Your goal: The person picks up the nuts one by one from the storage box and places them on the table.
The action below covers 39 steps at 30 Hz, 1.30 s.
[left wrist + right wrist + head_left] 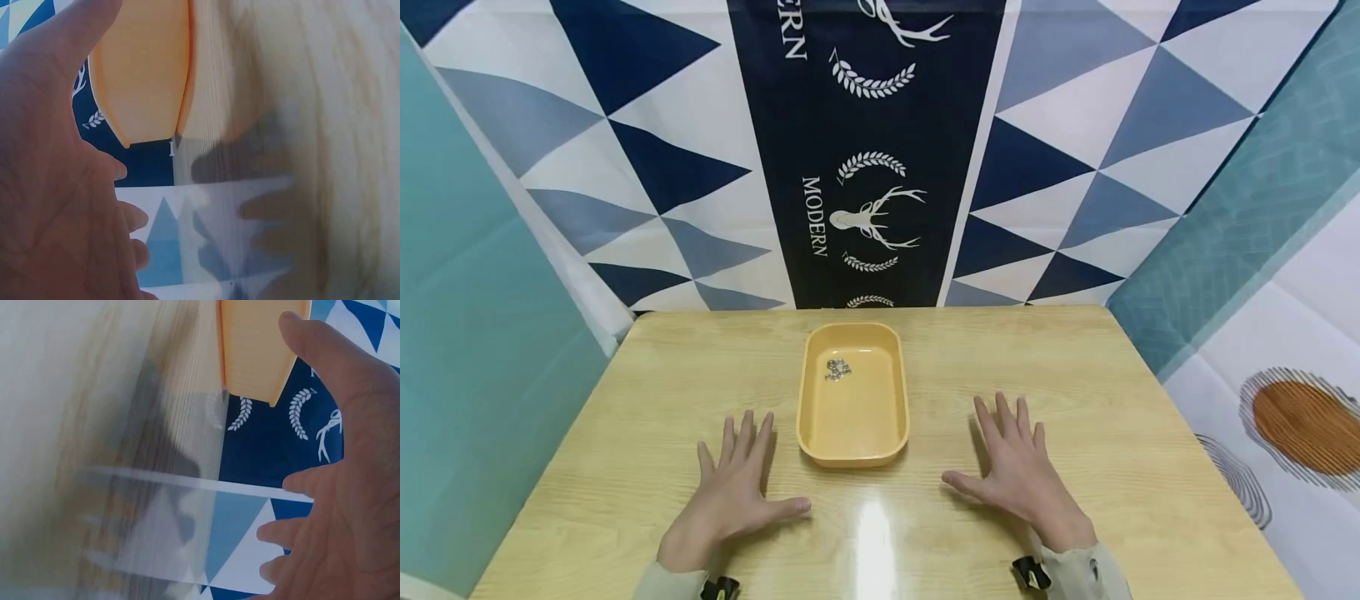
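Note:
A yellow rectangular tray (853, 425) lies toward the back middle of the table, with a small heap of shiny silvery metal pieces (837, 369) near its left wall; they are too small to name. My left hand (733, 492), fingers spread and straight, is left of the tray and in front of it, palm down and holding nothing. On the other side my right hand (1015, 471) is spread the same way, its thumb pointing toward the tray. Both wrist views show the tray's outer side (147, 69) beyond the thumb; the metal pieces are hidden there.
The light wooden table (970, 358) has a glossy top that reflects a lamp. Behind it hangs a patterned cloth (865, 125) with triangles and deer heads. A teal panel (490, 333) flanks the left, and printed fabric (1262, 433) hangs at the right.

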Motion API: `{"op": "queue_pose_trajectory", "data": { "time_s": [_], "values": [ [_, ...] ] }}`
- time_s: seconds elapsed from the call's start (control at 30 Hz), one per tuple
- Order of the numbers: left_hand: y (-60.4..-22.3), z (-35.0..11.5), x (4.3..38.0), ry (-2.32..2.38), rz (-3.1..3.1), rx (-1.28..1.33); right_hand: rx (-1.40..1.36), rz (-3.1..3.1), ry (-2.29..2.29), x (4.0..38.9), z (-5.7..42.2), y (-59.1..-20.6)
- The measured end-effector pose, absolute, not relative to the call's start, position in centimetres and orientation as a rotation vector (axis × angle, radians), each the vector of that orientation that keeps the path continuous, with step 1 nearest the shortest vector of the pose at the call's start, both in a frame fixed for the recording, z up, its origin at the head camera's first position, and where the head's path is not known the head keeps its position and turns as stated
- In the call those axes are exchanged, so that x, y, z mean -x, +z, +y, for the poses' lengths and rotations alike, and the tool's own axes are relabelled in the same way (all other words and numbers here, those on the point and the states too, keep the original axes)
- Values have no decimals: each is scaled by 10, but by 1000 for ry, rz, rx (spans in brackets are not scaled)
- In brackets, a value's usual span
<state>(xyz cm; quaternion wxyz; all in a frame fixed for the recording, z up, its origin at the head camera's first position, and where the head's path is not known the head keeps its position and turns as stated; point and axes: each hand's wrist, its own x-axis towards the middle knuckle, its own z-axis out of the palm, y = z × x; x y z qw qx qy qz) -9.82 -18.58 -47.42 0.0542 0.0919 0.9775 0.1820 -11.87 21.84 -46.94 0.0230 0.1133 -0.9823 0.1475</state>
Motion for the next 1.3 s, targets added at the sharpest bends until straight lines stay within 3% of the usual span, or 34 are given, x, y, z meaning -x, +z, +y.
{"op": "queue_pose_trajectory", "data": {
  "time_s": [0.8,1.3],
  "values": [
    [-471,-221,135,927,2861,-263,-430,-3049,595,126,219,-473],
    [-452,-183,166,972,2874,-293,-507,-3036,639,131,216,-477]
  ]
}}
